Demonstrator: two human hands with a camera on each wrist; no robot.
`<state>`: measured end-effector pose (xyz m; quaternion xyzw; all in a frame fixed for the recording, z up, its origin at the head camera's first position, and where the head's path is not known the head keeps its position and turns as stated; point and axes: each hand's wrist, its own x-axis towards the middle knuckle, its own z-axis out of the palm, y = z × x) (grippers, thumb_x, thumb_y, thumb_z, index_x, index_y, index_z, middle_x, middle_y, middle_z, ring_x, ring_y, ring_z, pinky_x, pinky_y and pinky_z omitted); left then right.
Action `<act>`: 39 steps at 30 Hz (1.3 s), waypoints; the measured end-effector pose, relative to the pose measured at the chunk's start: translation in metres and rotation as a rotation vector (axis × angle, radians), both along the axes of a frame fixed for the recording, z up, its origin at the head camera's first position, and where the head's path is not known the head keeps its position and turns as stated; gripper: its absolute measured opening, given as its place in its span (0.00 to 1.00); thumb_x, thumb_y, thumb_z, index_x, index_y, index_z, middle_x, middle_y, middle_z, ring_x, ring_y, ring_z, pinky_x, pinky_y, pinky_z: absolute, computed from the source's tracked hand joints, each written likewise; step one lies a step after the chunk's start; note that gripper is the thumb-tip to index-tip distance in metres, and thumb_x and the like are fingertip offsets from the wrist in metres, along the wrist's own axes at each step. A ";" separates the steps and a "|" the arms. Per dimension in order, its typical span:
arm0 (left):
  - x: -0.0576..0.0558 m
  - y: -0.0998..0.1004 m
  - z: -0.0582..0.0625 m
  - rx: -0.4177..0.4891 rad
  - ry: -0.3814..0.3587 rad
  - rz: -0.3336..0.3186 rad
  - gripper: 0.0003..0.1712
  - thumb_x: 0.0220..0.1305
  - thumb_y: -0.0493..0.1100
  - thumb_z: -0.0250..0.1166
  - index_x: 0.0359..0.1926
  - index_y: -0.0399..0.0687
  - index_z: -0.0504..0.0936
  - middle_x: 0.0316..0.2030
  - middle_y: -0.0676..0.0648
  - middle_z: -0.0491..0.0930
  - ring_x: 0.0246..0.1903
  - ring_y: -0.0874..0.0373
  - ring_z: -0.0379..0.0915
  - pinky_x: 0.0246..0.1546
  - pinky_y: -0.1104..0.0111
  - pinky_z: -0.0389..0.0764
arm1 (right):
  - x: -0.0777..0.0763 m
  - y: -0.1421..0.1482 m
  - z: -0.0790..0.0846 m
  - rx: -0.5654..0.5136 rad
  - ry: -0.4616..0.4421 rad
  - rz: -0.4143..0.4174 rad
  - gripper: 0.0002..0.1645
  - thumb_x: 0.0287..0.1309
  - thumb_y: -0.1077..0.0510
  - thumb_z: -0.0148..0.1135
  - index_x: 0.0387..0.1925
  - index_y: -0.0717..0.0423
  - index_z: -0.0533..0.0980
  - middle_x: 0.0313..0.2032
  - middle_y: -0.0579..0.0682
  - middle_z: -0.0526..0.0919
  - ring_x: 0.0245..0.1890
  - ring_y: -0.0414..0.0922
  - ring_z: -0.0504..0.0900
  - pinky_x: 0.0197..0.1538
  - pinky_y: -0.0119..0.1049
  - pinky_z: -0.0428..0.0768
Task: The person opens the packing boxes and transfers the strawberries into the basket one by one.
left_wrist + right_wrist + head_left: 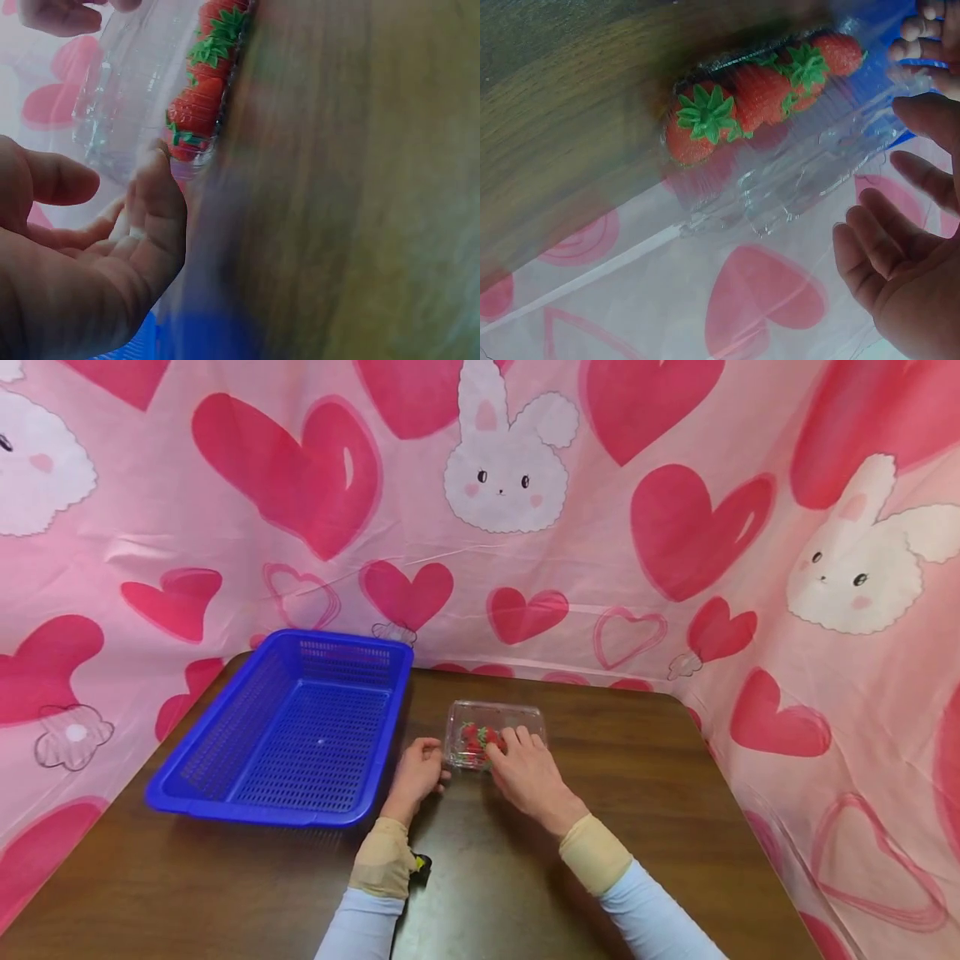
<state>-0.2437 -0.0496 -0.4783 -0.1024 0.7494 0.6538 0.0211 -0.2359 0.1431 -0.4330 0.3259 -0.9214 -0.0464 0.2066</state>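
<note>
"Two Qs first: what's the L hand (417, 774) doing, & the R hand (531, 777)?"

"L: fingers loosely curved, thumb apart, no grip, tips right by the L end of the clear container (498, 712). R: fingers relaxed & a bit spread over its near R side, nothing gripped. Can't tell if either touches."

"How'll the container handle?"

"Prob. light; thin plastic, so slick & flexy, likely dents if squeezed. Strawberries (474, 739) inside bunch toward the near side, so balance may be off. Best hold IMO: both short ends, low, gentle."

"Pose?"

"L arm (363, 922) reaches fwd nearly straight; R arm (654, 906) slants in from lower R, back of hand up."

"Container's where?"

"Toward the back of the tabletop (622, 743), R of the blue basket (247, 811); pink cloth (465, 610) behind."
</note>
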 end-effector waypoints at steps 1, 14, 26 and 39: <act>0.000 0.000 -0.001 0.023 -0.004 -0.010 0.17 0.69 0.36 0.50 0.56 0.33 0.71 0.39 0.35 0.82 0.23 0.58 0.80 0.17 0.70 0.77 | 0.000 -0.001 -0.001 0.010 -0.003 0.004 0.18 0.53 0.50 0.70 0.43 0.52 0.76 0.40 0.56 0.77 0.39 0.53 0.71 0.41 0.44 0.76; -0.002 -0.001 -0.008 0.189 -0.021 -0.049 0.14 0.72 0.38 0.54 0.50 0.31 0.77 0.28 0.45 0.82 0.20 0.62 0.76 0.17 0.73 0.73 | 0.000 -0.006 -0.010 0.068 -0.001 0.042 0.14 0.55 0.51 0.68 0.41 0.50 0.77 0.43 0.53 0.80 0.44 0.52 0.76 0.52 0.46 0.78; -0.001 -0.002 -0.008 0.207 -0.031 -0.049 0.15 0.74 0.40 0.52 0.51 0.33 0.77 0.29 0.44 0.83 0.23 0.61 0.79 0.20 0.72 0.76 | 0.001 -0.009 -0.010 0.072 -0.035 0.020 0.22 0.54 0.50 0.71 0.49 0.47 0.75 0.44 0.52 0.80 0.45 0.51 0.76 0.49 0.45 0.80; 0.001 0.000 -0.009 0.248 -0.015 -0.056 0.13 0.71 0.34 0.51 0.51 0.32 0.75 0.34 0.38 0.86 0.26 0.60 0.83 0.20 0.72 0.76 | -0.004 -0.011 -0.009 0.073 -0.024 0.027 0.20 0.58 0.47 0.68 0.48 0.52 0.77 0.43 0.52 0.82 0.43 0.50 0.77 0.44 0.43 0.80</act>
